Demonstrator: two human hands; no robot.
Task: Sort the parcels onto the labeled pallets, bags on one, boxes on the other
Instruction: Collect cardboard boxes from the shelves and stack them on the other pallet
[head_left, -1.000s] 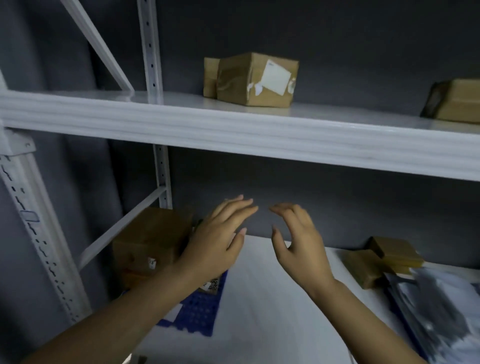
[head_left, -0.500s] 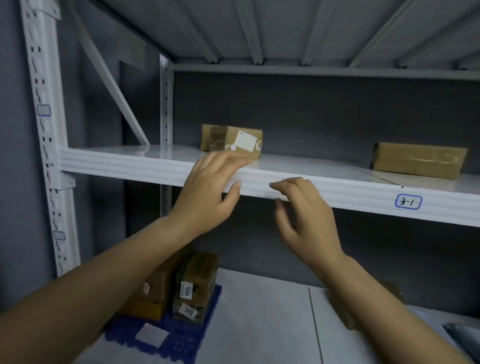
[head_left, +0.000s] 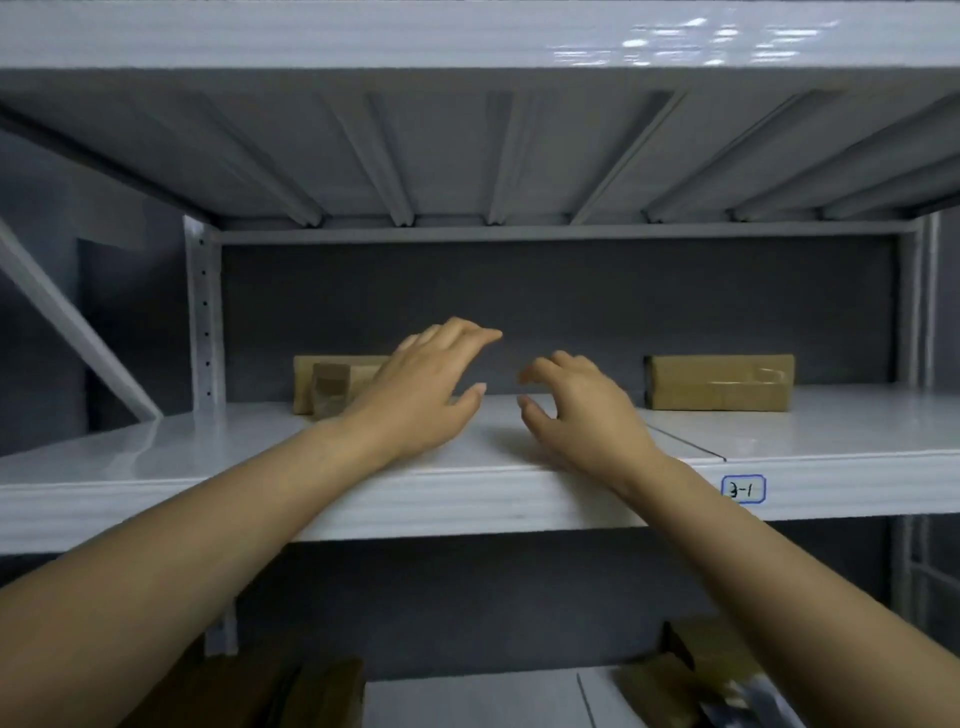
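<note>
Over the front of the shelf (head_left: 156, 457), the left hand (head_left: 423, 395) and right hand (head_left: 584, 415) are held side by side, apart, fingers loosely spread, nothing gripped. At the back of the shelf, a left box (head_left: 332, 379) is partly hidden by the left hand; a right box (head_left: 719, 382) is set well apart.

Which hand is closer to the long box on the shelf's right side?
Right. The right hand is just left of the long box, not touching it; the left hand is farther left, by the other boxes.
</note>
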